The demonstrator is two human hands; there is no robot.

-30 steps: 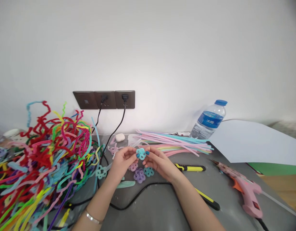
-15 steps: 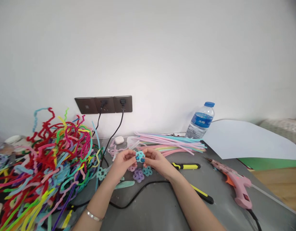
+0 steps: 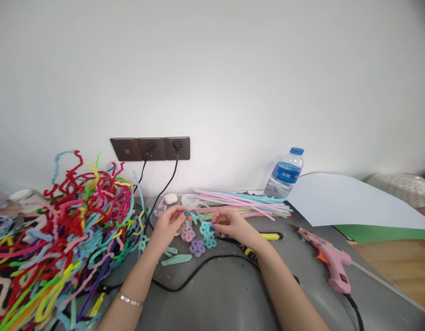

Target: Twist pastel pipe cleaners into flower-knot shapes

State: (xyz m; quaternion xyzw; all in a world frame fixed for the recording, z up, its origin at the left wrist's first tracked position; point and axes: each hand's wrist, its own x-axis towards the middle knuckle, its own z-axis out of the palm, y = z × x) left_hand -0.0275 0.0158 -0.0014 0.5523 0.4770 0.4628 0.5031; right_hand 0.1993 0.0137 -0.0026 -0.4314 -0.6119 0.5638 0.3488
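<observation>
My right hand (image 3: 232, 226) pinches a light-blue pipe-cleaner flower (image 3: 206, 228) at its right edge. Just below it lies a teal flower (image 3: 209, 241), partly overlapped by the held one. My left hand (image 3: 170, 226) is closed, thumb and forefinger together; a bit of pink shows at the tips, too small to make out. Beneath those fingertips is a pink flower (image 3: 188, 233), and a purple flower (image 3: 198, 247) rests nearer to me. Pale green looped pipe cleaners (image 3: 176, 259) are beside my left wrist.
A big tangle of coloured pipe cleaners (image 3: 81, 230) covers the left. Straight pastel pipe cleaners (image 3: 240, 202) lie behind my hands. Yellow-black tools (image 3: 270, 236) lie under my right arm. A water bottle (image 3: 284, 174), pink glue gun (image 3: 331, 264) and black cable (image 3: 198, 271) are around.
My hands have moved apart. The light-blue flower that was between both hands is now at my right fingertips, and my left hand has let go of it.
</observation>
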